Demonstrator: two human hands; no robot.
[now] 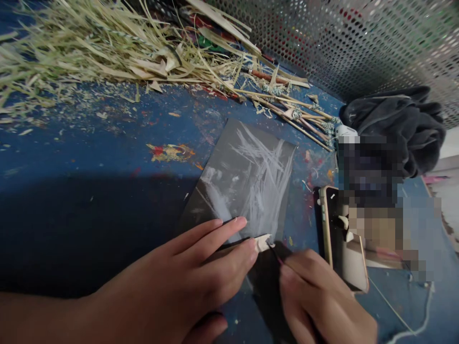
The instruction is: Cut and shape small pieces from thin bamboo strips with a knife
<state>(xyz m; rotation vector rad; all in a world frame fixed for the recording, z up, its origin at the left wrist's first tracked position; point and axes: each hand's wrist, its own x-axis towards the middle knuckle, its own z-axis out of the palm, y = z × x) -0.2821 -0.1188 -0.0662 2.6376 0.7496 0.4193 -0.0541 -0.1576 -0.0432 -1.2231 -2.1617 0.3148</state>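
My left hand (pixel 201 270) lies over the lower end of a dark grey sheet of what looks like sandpaper (pixel 244 167), scuffed with white dust. Its fingers pinch a small, pale, carved-looking piece (pixel 263 242), most of which they hide. To the right, my right hand (pixel 319 291) is closed around a thin dark tool (pixel 275 254). The tool's tip meets the exposed end of the pale piece, just above the sheet. Its kind cannot be made out, since the fingers cover most of it.
Pale shavings and strips (pixel 107 52) heap at the back left. Thin sticks bound with cord (pixel 301 114) lie behind the sheet. A phone (pixel 328 229) rests at the right, near a dark cloth (pixel 401 124). Perforated metal (pixel 308 43) borders the paint-stained blue table (pixel 118 143).
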